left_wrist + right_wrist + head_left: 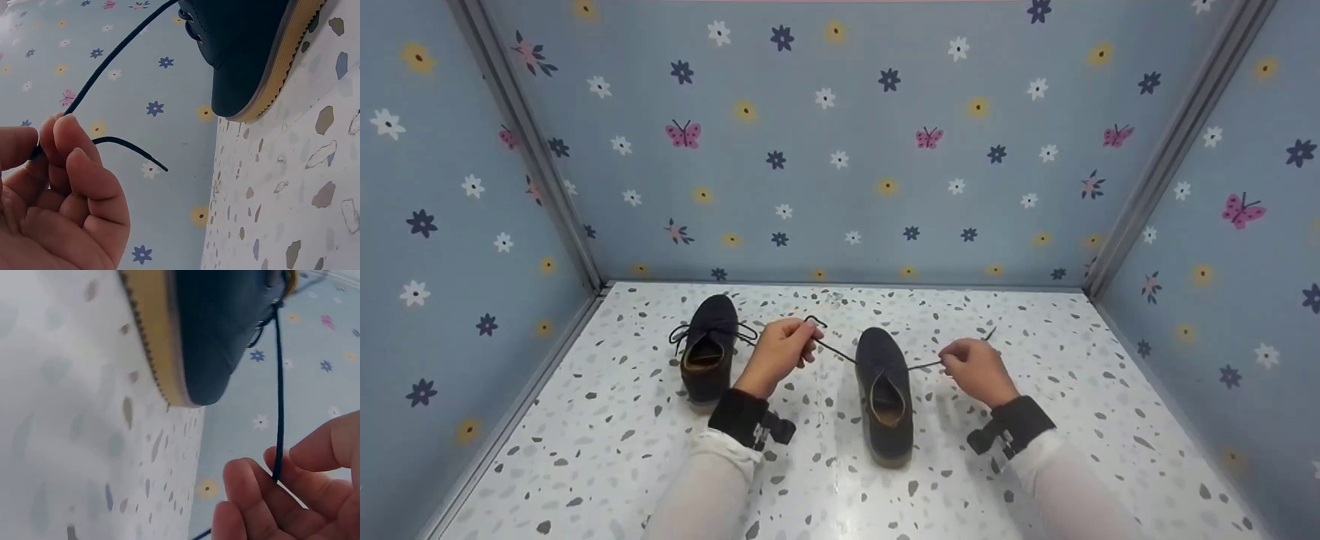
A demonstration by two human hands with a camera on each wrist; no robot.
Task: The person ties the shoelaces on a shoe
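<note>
A dark shoe [888, 435] stands between the two hands, toe toward the back wall, its lace stretched out to both sides. My left hand [781, 352] pinches one lace end [112, 55] between thumb and fingers, and the loose tip curls past the fingertips. On the other side my right hand [978, 369] pinches the opposite lace end [279, 394], whose tip sticks out beyond the fingers. In the right wrist view the lace runs taut from the shoe's eyelets. A yellowish sole [278, 73] shows along the shoe's lower edge.
A second dark shoe [711, 386], its lace tied in a bow, stands left of the left hand. Both shoes are on a white speckled surface [607, 450]. Flower-patterned blue panels [840, 202] enclose the back and sides.
</note>
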